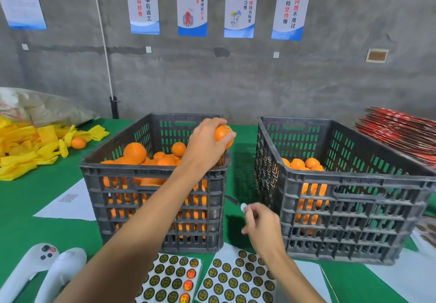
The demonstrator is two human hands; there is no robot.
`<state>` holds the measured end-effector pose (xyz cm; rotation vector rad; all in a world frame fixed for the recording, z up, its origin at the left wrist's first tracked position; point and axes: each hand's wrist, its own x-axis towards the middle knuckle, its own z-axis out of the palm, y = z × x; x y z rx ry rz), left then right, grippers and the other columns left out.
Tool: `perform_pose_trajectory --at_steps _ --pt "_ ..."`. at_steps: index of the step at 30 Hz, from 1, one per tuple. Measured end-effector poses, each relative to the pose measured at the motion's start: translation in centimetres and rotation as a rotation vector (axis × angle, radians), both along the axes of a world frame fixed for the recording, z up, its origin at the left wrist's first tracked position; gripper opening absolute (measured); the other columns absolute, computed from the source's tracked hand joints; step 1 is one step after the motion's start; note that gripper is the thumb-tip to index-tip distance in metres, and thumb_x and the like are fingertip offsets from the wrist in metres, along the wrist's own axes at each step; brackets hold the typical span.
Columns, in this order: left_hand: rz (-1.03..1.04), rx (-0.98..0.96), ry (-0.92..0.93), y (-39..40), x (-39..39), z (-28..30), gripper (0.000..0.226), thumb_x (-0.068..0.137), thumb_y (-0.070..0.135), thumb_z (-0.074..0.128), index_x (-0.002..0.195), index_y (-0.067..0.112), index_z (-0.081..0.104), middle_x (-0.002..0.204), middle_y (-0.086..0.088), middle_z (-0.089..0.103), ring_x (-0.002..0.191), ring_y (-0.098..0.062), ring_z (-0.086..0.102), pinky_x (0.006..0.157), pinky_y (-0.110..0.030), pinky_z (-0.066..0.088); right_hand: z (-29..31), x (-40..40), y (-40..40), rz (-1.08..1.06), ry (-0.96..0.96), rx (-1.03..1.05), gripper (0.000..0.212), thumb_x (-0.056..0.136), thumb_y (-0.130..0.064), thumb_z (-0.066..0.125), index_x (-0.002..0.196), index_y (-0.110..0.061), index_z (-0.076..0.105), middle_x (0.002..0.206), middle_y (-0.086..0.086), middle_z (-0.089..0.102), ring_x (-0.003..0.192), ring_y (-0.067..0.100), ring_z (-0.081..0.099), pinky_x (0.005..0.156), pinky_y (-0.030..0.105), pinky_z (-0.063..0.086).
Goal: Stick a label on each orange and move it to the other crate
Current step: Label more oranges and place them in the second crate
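Note:
Two dark plastic crates stand side by side on the green table. The left crate (151,173) is heaped with oranges; the right crate (354,180) holds a few. My left hand (207,144) grips one orange (223,134) above the left crate's right rim. My right hand (262,222) is lower, in the gap between the crates, and pinches a small round label (243,206) at its fingertips. Two sheets of round label stickers (236,276) lie at the near edge, under my forearms.
Yellow foam nets (30,147) and a loose orange (78,142) lie at the far left. White paper (70,203) lies left of the left crate. Two white handheld controllers (42,269) rest at the near left. Red flat cartons (401,133) are stacked at the far right.

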<state>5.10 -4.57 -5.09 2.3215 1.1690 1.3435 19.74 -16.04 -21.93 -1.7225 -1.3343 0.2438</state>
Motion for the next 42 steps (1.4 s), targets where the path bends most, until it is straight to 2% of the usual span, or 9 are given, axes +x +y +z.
perform_pose_trajectory --at_steps 9,15,19,25,29,33,35,39,42 --pt "-0.084 -0.114 -0.205 0.8 -0.4 0.0 0.045 0.099 0.051 0.061 0.133 0.021 0.064 0.13 0.004 0.066 0.117 -0.012 0.058 0.103 -0.036 0.05 13.9 -2.2 3.0 -0.208 -0.296 0.472 0.025 0.107 -0.024 0.05 0.109 -0.008 0.069 0.101 0.006 0.066 0.085 0.023 0.063 0.075 0.038 0.052" --pt "-0.132 -0.132 -0.235 0.9 -0.6 0.1 0.042 0.101 0.05 0.058 0.134 0.025 0.063 0.128 0.006 0.062 0.118 -0.012 0.057 0.102 -0.04 0.053 15.3 -2.4 4.3 -0.102 -0.488 0.459 0.029 0.106 -0.026 0.05 0.125 -0.015 0.069 0.119 0.003 0.069 0.097 0.025 0.07 0.081 0.042 0.058" --pt "-0.095 -0.203 -0.234 1.1 -0.5 0.2 0.042 0.101 0.053 0.055 0.131 0.024 0.056 0.127 0.001 0.057 0.115 -0.019 0.059 0.097 -0.046 0.057 14.6 -2.5 4.6 -0.005 -0.595 0.359 0.047 0.107 -0.036 0.044 0.149 -0.016 0.046 0.146 0.002 0.055 0.116 0.022 0.066 0.087 0.038 0.059" --pt "-0.228 -0.34 -0.167 1.0 -0.1 0.6 0.043 0.103 0.066 0.035 0.123 0.029 0.042 0.126 0.001 0.05 0.108 -0.012 0.062 0.081 -0.032 0.059 15.5 -2.7 4.9 -0.046 -0.433 0.271 0.074 0.092 -0.048 0.071 0.15 -0.014 0.04 0.142 0.006 0.057 0.121 0.028 0.063 0.095 0.041 0.055" --pt "-0.275 -0.393 -0.344 2.8 -0.4 0.8 0.021 0.111 0.026 0.04 0.109 0.018 0.058 0.109 -0.006 0.063 0.101 -0.023 0.068 0.083 -0.031 0.061 16.4 -0.9 4.1 -0.156 -0.519 0.196 0.068 0.097 -0.043 0.064 0.152 -0.013 0.038 0.148 0.008 0.051 0.117 0.034 0.063 0.089 0.044 0.053" --pt "-0.059 -0.314 0.031 6.1 -1.5 -0.3 0.023 0.101 0.004 0.052 0.11 0.022 0.064 0.118 -0.006 0.066 0.092 -0.017 0.063 0.071 -0.023 0.05 16.8 2.0 3.5 -0.356 -0.575 0.135 0.061 0.1 -0.019 0.06 0.152 -0.011 0.032 0.159 0.007 0.031 0.095 0.04 0.066 0.066 0.04 0.045" --pt "-0.026 -0.479 0.36 7.4 -1.6 -0.7 0.043 0.097 0.008 0.061 0.137 0.021 0.057 0.146 -0.01 0.054 0.117 -0.025 0.06 0.091 -0.035 0.052 16.8 3.0 3.4 -0.435 -0.56 0.113 0.058 0.096 -0.008 0.061 0.148 -0.013 0.038 0.162 0.008 0.027 0.095 0.039 0.065 0.062 0.036 0.037" --pt "-0.013 -0.658 0.909 7.5 -0.5 0.0 0.072 0.101 0.016 0.056 0.162 0.036 0.023 0.17 -0.002 0.02 0.149 -0.034 0.033 0.104 -0.041 0.044 16.8 3.0 3.4 -0.462 -0.577 0.105 0.063 0.089 0.001 0.064 0.147 -0.011 0.043 0.163 0.01 0.026 0.113 0.036 0.056 0.072 0.042 0.045" --pt "0.0 -0.655 1.028 7.5 0.6 0.3 0.076 0.101 0.021 0.059 0.164 0.034 0.018 0.171 -0.004 0.014 0.149 -0.036 0.033 0.113 -0.047 0.044 16.1 2.4 3.3 -0.373 -0.675 0.146 0.06 0.087 0.004 0.064 0.143 -0.007 0.05 0.159 0.013 0.035 0.119 0.038 0.054 0.087 0.047 0.048"
